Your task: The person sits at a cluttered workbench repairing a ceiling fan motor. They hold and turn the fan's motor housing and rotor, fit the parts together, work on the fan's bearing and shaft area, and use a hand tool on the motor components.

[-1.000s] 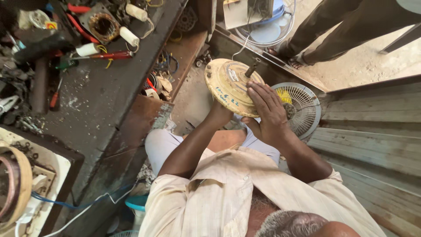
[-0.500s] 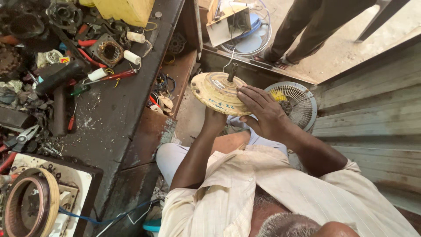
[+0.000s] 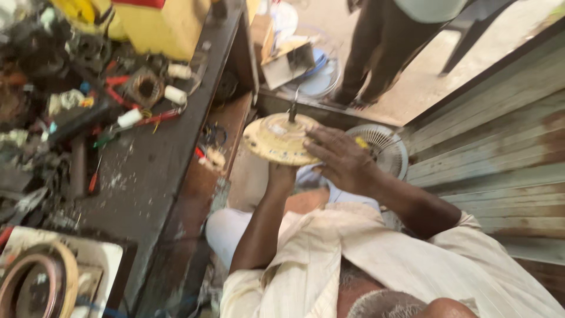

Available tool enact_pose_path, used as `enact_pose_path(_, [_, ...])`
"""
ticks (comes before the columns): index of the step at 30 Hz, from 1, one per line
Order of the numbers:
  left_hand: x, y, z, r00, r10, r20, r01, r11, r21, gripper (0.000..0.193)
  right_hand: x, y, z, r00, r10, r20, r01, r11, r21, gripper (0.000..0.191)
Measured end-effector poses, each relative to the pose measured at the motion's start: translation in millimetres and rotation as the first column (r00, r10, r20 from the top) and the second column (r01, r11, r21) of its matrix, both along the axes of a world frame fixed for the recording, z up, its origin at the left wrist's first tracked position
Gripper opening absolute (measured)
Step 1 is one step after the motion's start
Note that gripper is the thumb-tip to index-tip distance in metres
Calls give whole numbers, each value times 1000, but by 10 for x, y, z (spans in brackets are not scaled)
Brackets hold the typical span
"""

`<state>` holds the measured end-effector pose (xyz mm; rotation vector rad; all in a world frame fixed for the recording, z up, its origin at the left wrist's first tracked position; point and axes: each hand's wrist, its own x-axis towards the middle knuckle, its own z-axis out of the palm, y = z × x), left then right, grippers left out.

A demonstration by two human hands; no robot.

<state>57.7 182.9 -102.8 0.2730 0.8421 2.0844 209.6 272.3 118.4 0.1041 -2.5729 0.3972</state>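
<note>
Held cream round motor housing (image 3: 279, 140) up over lap, left hand (image 3: 281, 175) gripping underneath, right hand (image 3: 341, 159) spread flat on its rim; shaft (image 3: 292, 111) upright, cover apparently still on, disassembly barely begun.

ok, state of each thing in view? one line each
round cream-coloured fan motor housing: held up, tilted, dark shaft on top
left hand: gripping housing from below
right hand: palm on housing's right rim
white round fan guard: on floor, flat
dark cluttered workbench: strewn with parts
</note>
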Motion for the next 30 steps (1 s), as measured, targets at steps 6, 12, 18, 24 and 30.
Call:
enact_pose_path(6, [-72, 114, 232, 965, -19, -261, 14, 1000, -20, 45, -91, -17, 246, 996, -38, -79, 45, 995, 86, 60])
enact_pose_path(12, [-28, 153, 383, 374, 66, -925, -296, 954, -52, 46, -361, -241, 417, 997, 18, -77, 1, 972, 236, 54])
enact_pose_path(18, [-31, 181, 478, 275, 52, -960, -301, 953, -35, 40, -586, -199, -154, 994, 80, -77, -46, 928, 370, 46])
enact_pose_path(24, [-612, -268, 509, 262, 39, -964, -531, 840, -111, 35, -517, 768, -1110, 897, -441, 37, 381, 728, -570, 44])
enact_pose_path(30, [-548, 11, 407, -122, -144, -982, -623, 781, -37, 29, -163, 826, -1565, 940, -317, 123, 307, 635, -709, 58])
